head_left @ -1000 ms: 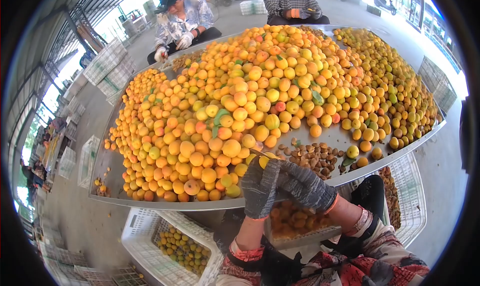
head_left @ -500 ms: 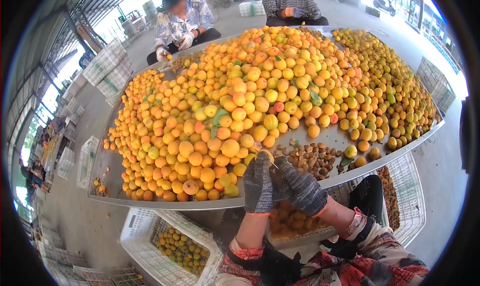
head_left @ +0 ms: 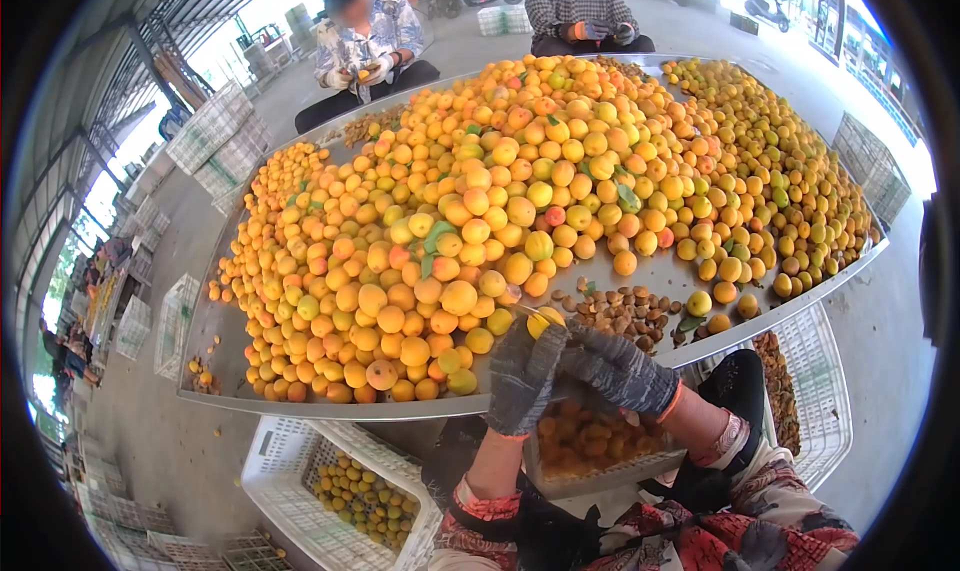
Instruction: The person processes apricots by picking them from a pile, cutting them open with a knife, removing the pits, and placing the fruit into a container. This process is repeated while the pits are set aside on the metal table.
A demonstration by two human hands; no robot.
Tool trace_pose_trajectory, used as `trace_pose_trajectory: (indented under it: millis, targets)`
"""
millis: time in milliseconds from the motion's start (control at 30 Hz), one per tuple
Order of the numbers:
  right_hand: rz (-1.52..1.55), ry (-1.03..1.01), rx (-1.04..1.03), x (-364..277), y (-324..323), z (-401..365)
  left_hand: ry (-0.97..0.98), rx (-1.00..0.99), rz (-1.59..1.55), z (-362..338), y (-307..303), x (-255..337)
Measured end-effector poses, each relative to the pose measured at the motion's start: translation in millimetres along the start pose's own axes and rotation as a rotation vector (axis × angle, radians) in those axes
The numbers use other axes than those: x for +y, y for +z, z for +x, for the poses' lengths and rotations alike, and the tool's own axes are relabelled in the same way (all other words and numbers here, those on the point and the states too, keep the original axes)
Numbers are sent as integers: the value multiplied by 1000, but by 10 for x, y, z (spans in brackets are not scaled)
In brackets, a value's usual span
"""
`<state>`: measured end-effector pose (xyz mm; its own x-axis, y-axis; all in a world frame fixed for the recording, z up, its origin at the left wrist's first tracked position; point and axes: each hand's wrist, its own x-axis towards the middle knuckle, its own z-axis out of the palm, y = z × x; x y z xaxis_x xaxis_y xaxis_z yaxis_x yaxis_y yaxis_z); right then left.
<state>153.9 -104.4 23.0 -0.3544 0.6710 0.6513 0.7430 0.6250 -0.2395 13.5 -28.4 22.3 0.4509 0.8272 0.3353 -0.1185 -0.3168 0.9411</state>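
In dark grey knitted gloves, my two hands meet just past the near edge of the metal table (head_left: 330, 402). My left hand (head_left: 524, 373) is closed on a yellow apricot (head_left: 544, 321), which shows above the fingertips. A thin pale sliver sticks out at the fruit's left; I cannot make out what it is. My right hand (head_left: 622, 371) is closed against the left one, its fingertips at the apricot's side, and whatever it holds is hidden. Ahead rises a big heap of apricots (head_left: 450, 241). Brown apricot pits (head_left: 625, 316) lie beyond my right hand.
Below the table edge stand a white crate (head_left: 275, 461) with greenish apricots, a container of orange fruit (head_left: 590, 441) under my hands, and a white crate (head_left: 825, 391) at right. Two people in a patterned shirt (head_left: 365, 46) and checked shirt (head_left: 580, 6) sit across the table.
My hands have drawn slightly down and turned, and more of the apricot shows above the gloves. The person at far left has lifted both hands from the table edge and brought them together.
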Motion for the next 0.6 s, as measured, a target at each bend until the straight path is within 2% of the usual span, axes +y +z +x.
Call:
trace_pose_trajectory:
  millis: [100, 167, 200, 233, 267, 300, 367, 400, 467, 500, 533, 567, 600]
  targets:
    - [-36, 81, -8, -68, -5, 6, -82, -14, -75, -6, 14, -4]
    - [148, 464, -94, -193, -11, 54, -141, 31, -153, -19, 74, 26]
    - [148, 466, -93, -212, 16, 54, -202, 72, -229, -29, 90, 33]
    - [224, 576, -91, -216, 45, 56, -202, 71, -229, -28, 74, 21]
    - [300, 683, -91, -208, 79, 56, -122, 49, -105, -21, 42, -5]
    - [301, 678, -94, -168, 162, 10, -42, 30, 19, -21, 18, -31]
    - [888, 632, 159, -109, 287, -67, -17, 41, 20, -52, 0, -89]
    - [887, 635, 161, -94, 206, -67, 10, 51, 18, -60, 0, -102]
    - [620, 334, -95, -62, -20, -4, 20, 22, 63, -51, -37, -83]
    - [621, 331, -98, -55, 10, -5, 32, -5, 110, -46, -53, -74]
    - [307, 210, -33, -51, 69, -12, 33, -3, 112, -35, -40, -123]
    - [-9, 87, 34, -55, 103, -14, 153, 56, 183, -2, -8, -177]
    - [-10, 85, 37, -80, 92, -7, 274, 114, 253, 23, 10, -206]
